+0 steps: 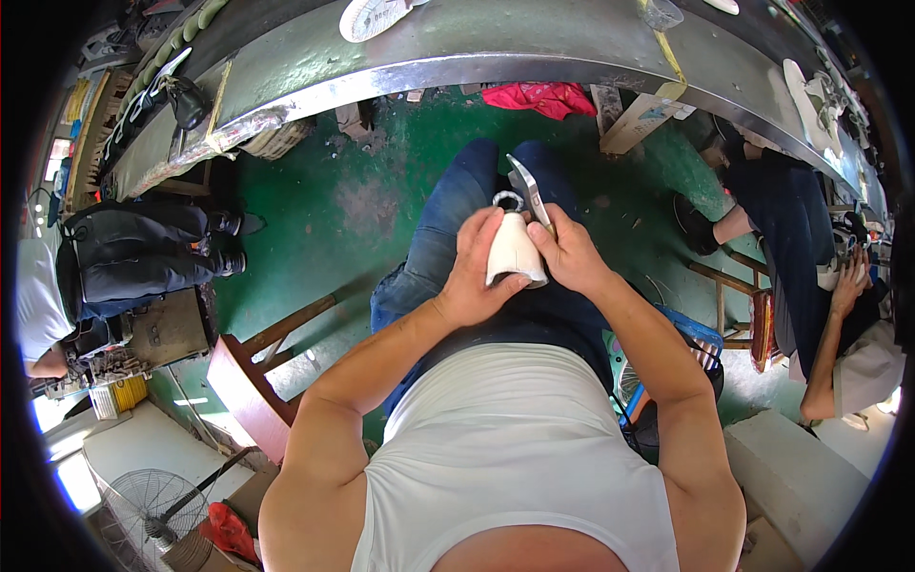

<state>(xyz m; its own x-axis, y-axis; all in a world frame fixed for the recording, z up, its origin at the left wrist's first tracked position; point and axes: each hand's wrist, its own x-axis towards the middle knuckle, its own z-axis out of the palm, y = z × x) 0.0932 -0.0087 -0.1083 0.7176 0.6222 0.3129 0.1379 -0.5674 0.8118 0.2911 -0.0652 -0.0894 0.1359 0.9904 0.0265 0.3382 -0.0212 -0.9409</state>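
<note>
Over my lap, my left hand [469, 272] is closed round the side of a white, rounded piece [515, 246] that looks like a shoe, its thumb pressed along the near end. My right hand [575, 253] holds a silver hand tool [530, 191] with a flat metal head that points away from me; I cannot make out its exact kind. The right thumb and fingers also touch the white shoe's right side. A pale, twisted loop [507, 200] shows just beyond its far end. My fingers hide part of the shoe and the tool's grip.
A long metal-topped bench [457, 59] curves across the far side, bearing a white oval item [374, 17]. Red cloth [540, 99] lies under it. One person [143, 250] is at left, another [843, 296] at right. A pink-topped stool [250, 396] and a fan [152, 515] stand left.
</note>
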